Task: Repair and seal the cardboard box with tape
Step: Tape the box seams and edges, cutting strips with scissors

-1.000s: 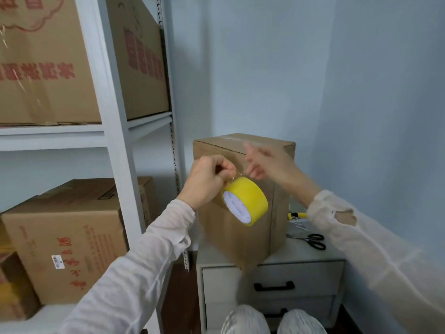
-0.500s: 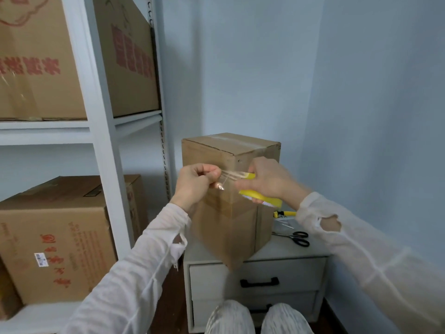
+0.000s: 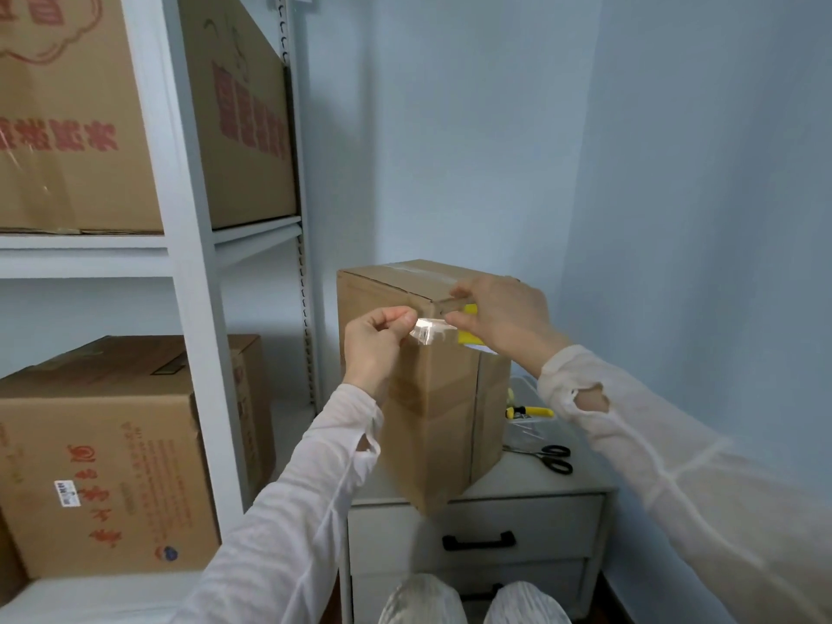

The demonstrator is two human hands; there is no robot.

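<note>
Red print runs across the upper carton (image 3: pixel 81 128) at ten o'clock and the lower carton (image 3: pixel 103 457) at eight, too blurred for me to read. The cardboard box (image 3: pixel 432 421) stands on end on the white cabinet (image 3: pixel 517 484), dead centre. My left hand (image 3: pixel 378 340) pinches the free end of the clear tape strip (image 3: pixel 430 331) at the box's top corner. My right hand (image 3: pixel 504 322), fingers curled, grips the yellow tape roll (image 3: pixel 468 339) at three o'clock of it.

Above the cardboard box (image 3: pixel 432 421) there is free room. A shelf upright (image 3: pixel 306 317) stands near its left; scissors (image 3: pixel 554 459) and a yellow-handled tool (image 3: pixel 531 412) lie right of it.
</note>
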